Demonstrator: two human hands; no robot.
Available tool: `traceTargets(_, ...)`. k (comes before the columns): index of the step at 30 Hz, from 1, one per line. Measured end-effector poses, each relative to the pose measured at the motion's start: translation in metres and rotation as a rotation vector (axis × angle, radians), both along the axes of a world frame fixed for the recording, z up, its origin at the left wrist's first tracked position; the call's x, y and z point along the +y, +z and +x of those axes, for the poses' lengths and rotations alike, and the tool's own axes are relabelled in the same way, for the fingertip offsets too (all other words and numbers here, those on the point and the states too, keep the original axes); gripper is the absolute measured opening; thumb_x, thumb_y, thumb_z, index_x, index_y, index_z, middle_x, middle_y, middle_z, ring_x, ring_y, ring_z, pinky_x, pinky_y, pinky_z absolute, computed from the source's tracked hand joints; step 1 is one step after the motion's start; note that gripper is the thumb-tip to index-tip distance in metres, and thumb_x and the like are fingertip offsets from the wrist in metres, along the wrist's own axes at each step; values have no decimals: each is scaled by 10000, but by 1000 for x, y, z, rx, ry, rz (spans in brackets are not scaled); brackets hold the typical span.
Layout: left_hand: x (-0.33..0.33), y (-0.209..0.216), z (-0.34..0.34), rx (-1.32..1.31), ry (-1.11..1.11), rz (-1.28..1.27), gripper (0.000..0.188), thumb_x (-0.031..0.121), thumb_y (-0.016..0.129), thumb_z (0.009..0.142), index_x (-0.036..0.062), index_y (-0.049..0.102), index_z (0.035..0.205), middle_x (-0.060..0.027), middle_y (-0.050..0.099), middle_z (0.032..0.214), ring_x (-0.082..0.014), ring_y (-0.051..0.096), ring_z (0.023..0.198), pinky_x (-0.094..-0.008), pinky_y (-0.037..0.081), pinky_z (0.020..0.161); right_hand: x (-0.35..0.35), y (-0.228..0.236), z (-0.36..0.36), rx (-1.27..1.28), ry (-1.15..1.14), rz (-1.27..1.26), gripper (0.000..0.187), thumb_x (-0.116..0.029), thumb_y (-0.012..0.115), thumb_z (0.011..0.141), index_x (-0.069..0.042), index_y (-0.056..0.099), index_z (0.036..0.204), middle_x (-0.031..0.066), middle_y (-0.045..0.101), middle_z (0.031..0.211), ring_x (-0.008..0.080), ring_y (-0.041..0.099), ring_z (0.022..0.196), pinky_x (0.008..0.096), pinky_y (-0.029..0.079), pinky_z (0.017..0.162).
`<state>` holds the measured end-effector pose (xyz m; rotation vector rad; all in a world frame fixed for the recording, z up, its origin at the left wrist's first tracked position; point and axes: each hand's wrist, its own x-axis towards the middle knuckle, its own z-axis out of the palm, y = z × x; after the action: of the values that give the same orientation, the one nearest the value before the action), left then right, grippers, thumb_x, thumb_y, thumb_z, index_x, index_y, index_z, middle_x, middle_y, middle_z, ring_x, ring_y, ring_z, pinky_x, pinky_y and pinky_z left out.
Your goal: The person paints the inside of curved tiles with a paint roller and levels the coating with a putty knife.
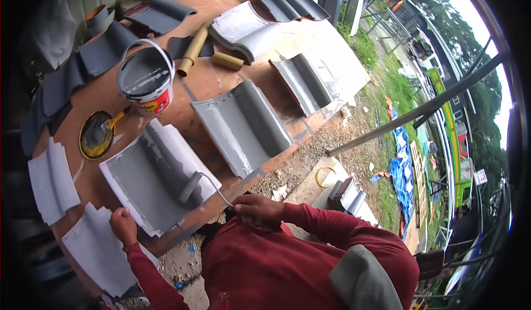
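A curved roof tile (145, 169), part grey paint and part white, lies in front of me on a round brown table. My right hand (257, 208) is closed around the handle end of a small paint roller, whose thin wire frame reaches left. Its grey roller head (191, 187) rests on the tile's raised curve. My left hand (124, 226) is closed at the tile's near left edge; its fingertips are partly hidden. Beside the left hand lies a white tile (99, 249).
A paint bucket (145, 83) holds grey paint. Left of it, a brush (109, 123) lies on a round yellow-stained lid (91, 146). Grey tiles (241, 124) and cardboard tubes (193, 50) lie farther back. A metal pole (409, 116) slants across the right, beyond the table's edge.
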<state>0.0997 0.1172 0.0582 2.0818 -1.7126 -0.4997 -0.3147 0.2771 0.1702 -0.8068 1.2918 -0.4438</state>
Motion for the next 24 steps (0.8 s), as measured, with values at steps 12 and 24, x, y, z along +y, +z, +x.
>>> traceTargets(12,-10,-24,29,-30,-150,-45,226,147,710,926,-66,679,858,-246,683,826,-422,646,735,-488,502,698,-156,-58,49,62,-174,-280,347,-326,512,1072,-5,610,1161,51,546,662,188,603,512,378,544,454)
traceTargets(24,-17,4,-9,-224,2,74,169,260,748,864,95,780,860,-179,745,895,-423,712,866,-504,569,769,-29,-3,5,115,-113,-132,355,-308,472,1100,-1,647,1130,22,546,647,104,550,517,277,474,495)
